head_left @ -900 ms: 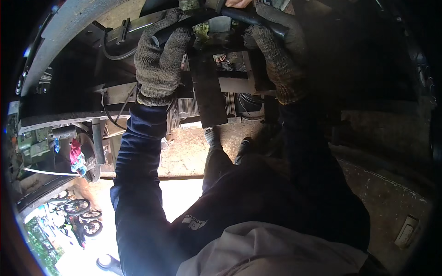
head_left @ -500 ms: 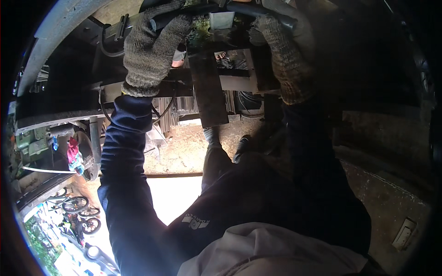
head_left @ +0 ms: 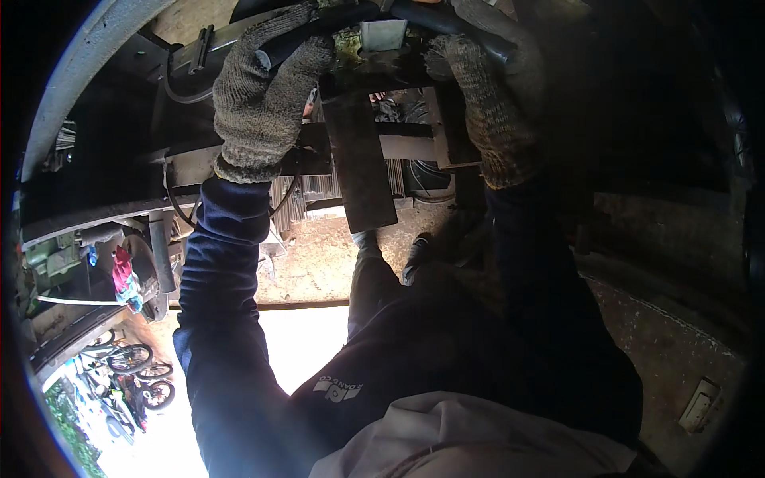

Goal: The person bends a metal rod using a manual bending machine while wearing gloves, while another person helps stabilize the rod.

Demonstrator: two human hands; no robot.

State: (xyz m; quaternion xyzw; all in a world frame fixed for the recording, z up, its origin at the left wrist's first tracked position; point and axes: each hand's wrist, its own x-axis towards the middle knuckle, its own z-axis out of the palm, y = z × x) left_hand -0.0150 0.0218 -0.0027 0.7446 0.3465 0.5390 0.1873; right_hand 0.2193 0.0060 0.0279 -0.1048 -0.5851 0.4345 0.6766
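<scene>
High in the view, both my hands wear thick grey-brown knitted gloves. My left hand (head_left: 256,111) is wrapped round the left part of a dark round bar (head_left: 351,16), whose blunt end pokes out between thumb and fingers. On the other side, my right hand (head_left: 490,107) closes round the right part of the bar; deep shadow hides some of its fingers. Between the hands sits a pale rectangular block (head_left: 382,36) on a dark, greenish-stained surface. Below that, a long dark flat plate (head_left: 358,167) extends toward me.
Dark beams and a metal frame (head_left: 406,146) cross beyond my arms. A curved pale rim (head_left: 84,76) runs up the left. A pink and blue cloth (head_left: 125,275) hangs near machinery at left. Several bicycles (head_left: 131,358) stand lower left in bright light. My feet rest on a worn floor (head_left: 311,263).
The plate, left wrist and right cuff sit slightly lower in the picture. Both hands keep their hold on the bar.
</scene>
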